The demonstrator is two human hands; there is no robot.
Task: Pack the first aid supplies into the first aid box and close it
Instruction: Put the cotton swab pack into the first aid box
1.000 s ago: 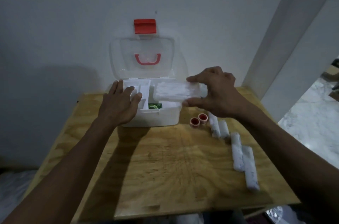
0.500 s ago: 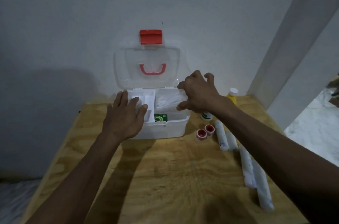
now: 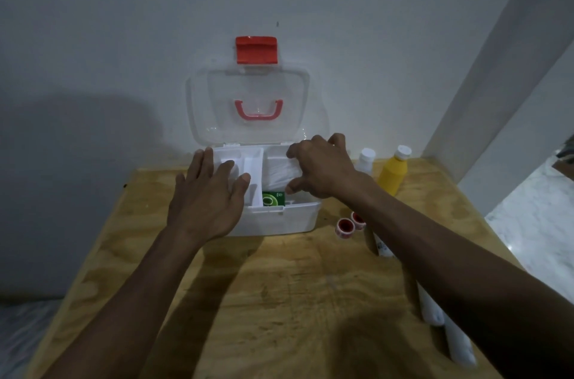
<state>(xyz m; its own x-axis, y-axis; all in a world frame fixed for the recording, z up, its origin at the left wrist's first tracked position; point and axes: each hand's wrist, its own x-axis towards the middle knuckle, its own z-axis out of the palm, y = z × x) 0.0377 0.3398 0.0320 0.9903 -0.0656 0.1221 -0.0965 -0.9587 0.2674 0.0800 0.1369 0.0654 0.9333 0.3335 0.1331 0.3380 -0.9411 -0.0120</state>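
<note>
The white first aid box (image 3: 279, 221) stands open at the back of the wooden table (image 3: 279, 301), its clear lid (image 3: 248, 108) with a red latch upright against the wall. My left hand (image 3: 208, 198) rests flat with straight fingers on the box's left compartments. My right hand (image 3: 323, 167) grips a white packet (image 3: 279, 175) down in the right compartment, thumb and fingers curled on it. A green box (image 3: 273, 199) lies inside at the front.
Two small red-cored tape rolls (image 3: 351, 223) sit right of the box. White bandage rolls (image 3: 435, 313) lie along the right edge, partly under my forearm. A yellow bottle (image 3: 393, 172) and a white bottle (image 3: 365, 159) stand at the back right.
My right hand has carried the white packet from above the box down into the right compartment. The left hand has stayed on the box.
</note>
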